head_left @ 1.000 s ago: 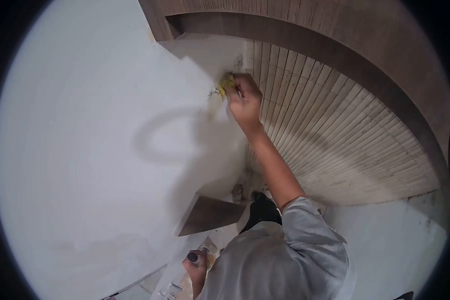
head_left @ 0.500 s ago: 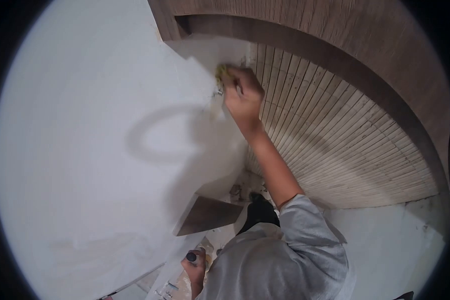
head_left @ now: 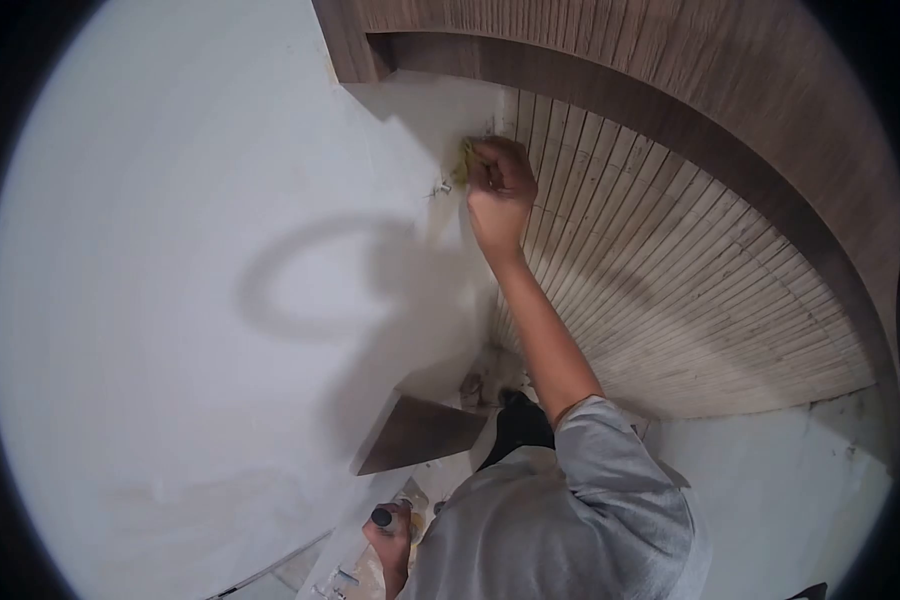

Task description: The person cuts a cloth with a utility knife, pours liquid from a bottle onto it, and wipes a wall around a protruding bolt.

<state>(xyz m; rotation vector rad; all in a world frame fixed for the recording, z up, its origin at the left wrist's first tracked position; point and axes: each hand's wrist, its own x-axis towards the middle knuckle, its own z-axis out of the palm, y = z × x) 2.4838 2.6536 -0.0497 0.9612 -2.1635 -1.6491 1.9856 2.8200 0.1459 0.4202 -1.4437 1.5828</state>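
Note:
My right hand (head_left: pixel 502 190) is raised at the upper middle, closed on a yellow-green sponge or cloth (head_left: pixel 464 162) near the corner of the white wall (head_left: pixel 170 250) and the ribbed panel (head_left: pixel 610 230). Just left of it, a small metal fitting (head_left: pixel 444 188) sticks out of the wall. Low in the view, my left hand (head_left: pixel 391 535) is wrapped round a tool with a dark round handle end (head_left: pixel 381 517); a flat blade-like part shows beyond the fingers.
A dark wooden arch (head_left: pixel 670 100) curves over the ribbed panel. A brown wooden shelf piece (head_left: pixel 418 437) juts from the wall above my left hand. Small metal items (head_left: pixel 346 579) lie at the bottom on a stained surface. Debris shows in the corner below.
My right hand and the yellow-green piece have moved slightly right, away from the metal fitting, which shows more clearly. My left hand has hardly moved.

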